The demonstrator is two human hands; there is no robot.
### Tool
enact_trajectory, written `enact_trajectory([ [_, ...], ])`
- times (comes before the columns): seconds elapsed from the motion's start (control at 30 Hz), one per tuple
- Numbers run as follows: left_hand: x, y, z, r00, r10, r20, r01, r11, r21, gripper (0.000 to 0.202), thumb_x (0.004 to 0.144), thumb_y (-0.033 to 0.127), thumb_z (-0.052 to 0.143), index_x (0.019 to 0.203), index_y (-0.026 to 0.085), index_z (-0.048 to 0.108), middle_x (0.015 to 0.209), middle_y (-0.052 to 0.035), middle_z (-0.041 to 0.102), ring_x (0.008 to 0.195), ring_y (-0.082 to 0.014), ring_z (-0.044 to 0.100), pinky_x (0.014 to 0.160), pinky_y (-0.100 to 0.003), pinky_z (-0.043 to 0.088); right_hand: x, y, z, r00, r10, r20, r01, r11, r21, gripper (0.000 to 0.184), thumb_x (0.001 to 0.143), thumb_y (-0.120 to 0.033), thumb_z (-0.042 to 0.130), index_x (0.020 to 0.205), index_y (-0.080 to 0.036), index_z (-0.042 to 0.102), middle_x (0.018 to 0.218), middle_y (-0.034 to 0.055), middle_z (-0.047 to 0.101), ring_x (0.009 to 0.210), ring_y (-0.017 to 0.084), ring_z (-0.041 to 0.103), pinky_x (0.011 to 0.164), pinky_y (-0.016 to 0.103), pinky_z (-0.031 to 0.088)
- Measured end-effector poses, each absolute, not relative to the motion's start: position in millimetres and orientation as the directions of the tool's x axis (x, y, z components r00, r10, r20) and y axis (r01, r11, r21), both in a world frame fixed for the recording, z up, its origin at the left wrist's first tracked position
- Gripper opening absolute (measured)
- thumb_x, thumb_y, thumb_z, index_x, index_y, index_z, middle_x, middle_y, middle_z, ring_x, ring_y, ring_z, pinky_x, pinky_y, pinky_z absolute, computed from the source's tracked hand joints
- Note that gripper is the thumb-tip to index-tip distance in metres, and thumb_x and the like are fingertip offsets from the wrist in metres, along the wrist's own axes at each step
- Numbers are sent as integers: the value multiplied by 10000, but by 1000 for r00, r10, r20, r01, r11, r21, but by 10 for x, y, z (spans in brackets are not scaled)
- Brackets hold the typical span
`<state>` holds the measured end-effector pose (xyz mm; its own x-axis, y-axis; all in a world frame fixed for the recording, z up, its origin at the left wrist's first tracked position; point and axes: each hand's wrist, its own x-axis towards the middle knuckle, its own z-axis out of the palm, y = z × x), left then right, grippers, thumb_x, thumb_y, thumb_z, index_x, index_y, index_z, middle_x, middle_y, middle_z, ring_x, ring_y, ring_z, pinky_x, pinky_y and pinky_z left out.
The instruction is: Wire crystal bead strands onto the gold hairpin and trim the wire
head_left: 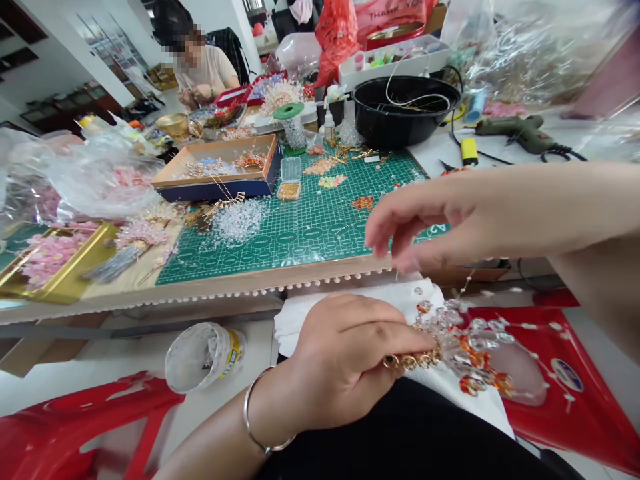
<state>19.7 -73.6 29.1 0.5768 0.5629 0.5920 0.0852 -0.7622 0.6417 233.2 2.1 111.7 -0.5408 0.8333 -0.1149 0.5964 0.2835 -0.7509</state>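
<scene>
My left hand (350, 353), with a silver bangle at the wrist, is closed around a beaded hair ornament (470, 353) above my lap. Gold loops show along its lower edge, and clear and orange beads spread out to the right. Over it hovers my right hand (425, 223), its fingers curled and thumb near the fingertips. A faint thin strand seems to show under those fingertips; what they pinch is too small to name. One clear bead (419, 291) sits just below that hand. Small orange pieces (363, 203) lie on the green cutting mat (300, 230) behind.
On the table stand a box of ornaments (215, 180), a pile of clear beads (237, 223), a black basin (405, 113), a green spool (289, 112) and a glue gun (525, 133). A white bucket (195, 360) is below. Across sits another person (205, 70).
</scene>
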Motion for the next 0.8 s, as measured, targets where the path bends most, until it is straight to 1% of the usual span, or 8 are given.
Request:
enact_trajectory([
  [0.1,208,-721,296,582,571,579,75,-746,661,142,898,146,610,1018,145,685,889,-67,743,822,-144,690,771,-257,525,2424,68,1056,-686,702,-190,523,294,-800,90,829,-248,664,814,-181,723,692,-133,607,603,16,517,541,172,352],
  [0.2,224,-703,296,592,559,580,39,-739,673,143,902,131,600,1012,125,691,881,-80,741,826,-147,695,777,-253,526,2496,25,1010,-799,531,-281,462,245,-852,120,842,-229,637,796,-186,739,777,-109,619,693,35,545,604,189,387],
  [0.3,253,-682,285,606,549,575,7,-727,687,142,893,103,601,999,105,696,880,-92,742,826,-148,702,788,-247,529,2514,-55,951,-838,463,-289,429,231,-873,168,865,-161,585,833,-203,745,832,-104,607,763,38,532,684,193,397],
  [0.43,294,-671,268,603,563,566,-30,-692,721,92,902,123,621,955,114,696,845,-77,743,810,-142,701,771,-225,538,2518,-60,840,-899,328,-291,377,237,-896,127,856,-124,630,857,-214,720,854,-66,615,783,68,544,684,181,419],
  [0.53,306,-682,276,588,608,533,-55,-627,777,69,897,142,652,934,112,703,835,-74,743,804,-134,693,767,-213,534,2520,-41,769,-903,322,-283,343,147,-928,48,861,-176,638,842,-183,682,842,-35,605,755,91,560,653,206,437],
  [0.63,303,-698,285,565,702,434,-61,-489,870,44,864,146,705,907,142,713,857,-50,737,809,-124,675,783,-220,520,2506,-62,701,-895,400,-197,261,110,-959,66,859,-155,625,827,-181,676,840,-32,583,753,86,557,666,202,438],
  [0.7,301,-705,270,550,772,318,-54,-348,936,39,840,152,734,871,164,713,848,-30,714,796,-124,652,767,-235,506,2497,-84,635,-869,485,-99,208,175,-962,68,865,-184,655,807,-199,688,835,-33,560,736,76,530,652,194,418],
  [0.8,307,-714,216,541,837,83,-71,-53,996,85,833,220,748,807,168,686,784,-7,644,710,-113,600,663,-236,475,2504,-109,489,-780,624,56,166,291,-942,128,877,-267,694,763,-209,689,826,-24,533,656,68,466,569,216,359],
])
